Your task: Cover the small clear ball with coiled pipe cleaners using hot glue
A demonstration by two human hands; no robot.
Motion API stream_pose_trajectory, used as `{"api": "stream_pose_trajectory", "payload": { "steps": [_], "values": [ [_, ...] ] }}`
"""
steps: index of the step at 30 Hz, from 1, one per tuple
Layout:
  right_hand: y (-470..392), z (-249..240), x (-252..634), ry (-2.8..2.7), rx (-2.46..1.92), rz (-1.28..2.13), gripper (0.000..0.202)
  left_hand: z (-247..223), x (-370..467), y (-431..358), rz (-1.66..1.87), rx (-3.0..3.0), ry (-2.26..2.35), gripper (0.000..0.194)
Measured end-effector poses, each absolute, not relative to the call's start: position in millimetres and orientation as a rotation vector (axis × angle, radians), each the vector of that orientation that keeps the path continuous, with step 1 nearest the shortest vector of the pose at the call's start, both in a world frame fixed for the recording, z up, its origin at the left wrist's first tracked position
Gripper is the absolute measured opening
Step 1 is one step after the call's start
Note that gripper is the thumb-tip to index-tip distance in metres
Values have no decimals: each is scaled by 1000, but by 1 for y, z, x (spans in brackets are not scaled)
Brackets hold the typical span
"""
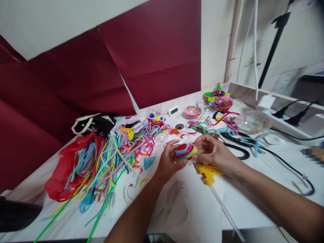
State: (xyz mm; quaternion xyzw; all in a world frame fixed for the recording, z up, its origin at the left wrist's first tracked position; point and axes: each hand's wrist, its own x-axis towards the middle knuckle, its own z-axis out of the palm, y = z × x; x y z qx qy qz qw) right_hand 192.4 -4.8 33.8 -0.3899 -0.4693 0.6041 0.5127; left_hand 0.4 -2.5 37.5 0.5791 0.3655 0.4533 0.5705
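In the head view — holding the rounded striped piece over the white surface, near the middle. Gripping it with the left hand, thumb and fingers curving around its side; touching its other edge with the right hand, fingers bending — not telling clearly whether pinching there. Showing the yellow glue gun just below the right hand; showing, leftward, colourful pipe cleaners spilling from a red plastic bag.
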Motion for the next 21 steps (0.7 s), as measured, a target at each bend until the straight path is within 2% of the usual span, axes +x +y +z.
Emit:
{"api": "stream_pose_trajectory", "payload": {
  "steps": [17, 21],
  "values": [
    [-6, 36, 189, -1121, -934, 1493, 57, 30, 1, 0, 1084, 1462, 956, 61],
    [-4, 28, 188, -1125, -956, 1464, 54, 30, 1, -1, 1066, 1460, 967, 64]
  ]
}}
